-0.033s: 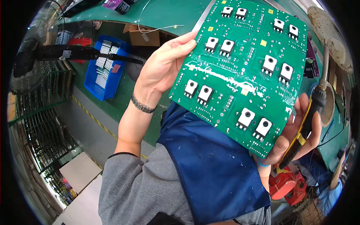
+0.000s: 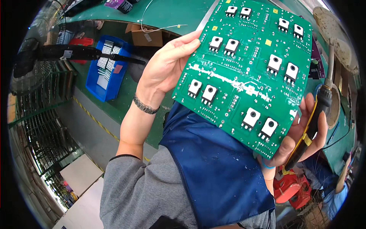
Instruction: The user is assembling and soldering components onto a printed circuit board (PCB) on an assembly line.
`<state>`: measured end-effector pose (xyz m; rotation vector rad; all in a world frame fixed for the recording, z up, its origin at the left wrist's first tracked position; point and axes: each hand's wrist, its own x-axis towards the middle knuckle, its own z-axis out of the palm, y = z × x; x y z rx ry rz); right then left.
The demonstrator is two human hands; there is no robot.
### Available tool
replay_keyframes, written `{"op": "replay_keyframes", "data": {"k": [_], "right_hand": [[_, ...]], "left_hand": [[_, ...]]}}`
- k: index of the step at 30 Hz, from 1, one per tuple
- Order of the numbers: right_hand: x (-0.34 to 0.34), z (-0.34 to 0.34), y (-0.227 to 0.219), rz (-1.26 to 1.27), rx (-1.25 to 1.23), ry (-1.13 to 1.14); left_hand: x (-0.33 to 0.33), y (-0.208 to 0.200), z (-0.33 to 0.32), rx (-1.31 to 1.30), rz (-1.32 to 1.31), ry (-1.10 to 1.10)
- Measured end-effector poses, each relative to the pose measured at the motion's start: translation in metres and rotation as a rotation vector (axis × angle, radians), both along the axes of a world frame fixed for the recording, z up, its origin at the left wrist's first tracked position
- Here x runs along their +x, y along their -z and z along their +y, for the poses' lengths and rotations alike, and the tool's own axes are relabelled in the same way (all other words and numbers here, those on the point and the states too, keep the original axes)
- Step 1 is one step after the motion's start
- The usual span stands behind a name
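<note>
Between the two hands, a large green circuit board (image 2: 246,72) is held up tilted, its face studded with pairs of white square components. Left hand (image 2: 166,66) grips the board's left edge, fingers pressed together behind it and thumb on the front. Right hand (image 2: 301,139) supports the lower right corner, fingers curled around a black-and-yellow soldering iron (image 2: 318,114). Below the fingers hangs a blue apron (image 2: 213,168).

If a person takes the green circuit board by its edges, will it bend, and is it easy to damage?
The green circuit board probably stays stiff: it lies flat between the left hand and right hand, held only at the edges. The many white components likely make it a little heavy. Its soldered parts look fragile, so edge holding seems wise.
</note>
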<state>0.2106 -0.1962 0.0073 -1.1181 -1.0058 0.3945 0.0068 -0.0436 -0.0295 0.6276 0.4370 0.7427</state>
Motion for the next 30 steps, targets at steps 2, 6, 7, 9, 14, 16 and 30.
{"op": "replay_keyframes", "data": {"k": [2, 6, 7, 9, 14, 16, 30], "right_hand": [[-0.0071, 0.0052, -0.0042, 0.019, -0.004, 0.02], [-0.0125, 0.0106, -0.007, 0.037, 0.009, 0.053], [-0.0125, 0.0115, -0.0076, 0.03, 0.024, 0.051], [-0.0108, 0.0116, -0.0079, 0.018, 0.019, 0.044], [-0.0123, 0.012, -0.0083, -0.009, 0.017, 0.045], [-0.0133, 0.0122, -0.008, 0.021, 0.025, 0.06], [-0.0035, 0.0121, -0.0033, -0.057, 0.064, 0.012]], "left_hand": [[-0.0023, 0.0021, 0.0026, 0.022, -0.009, 0.016], [-0.0048, 0.0018, 0.0019, 0.046, -0.033, 0.033], [-0.0043, 0.0023, 0.003, 0.045, -0.042, 0.038], [-0.0034, 0.0033, 0.0038, 0.05, -0.031, 0.029], [-0.0044, 0.0056, 0.0029, 0.048, -0.022, 0.005], [-0.0039, 0.0069, 0.005, 0.049, -0.039, 0.026], [-0.0006, 0.0045, 0.005, 0.083, -0.061, 0.05]]}}
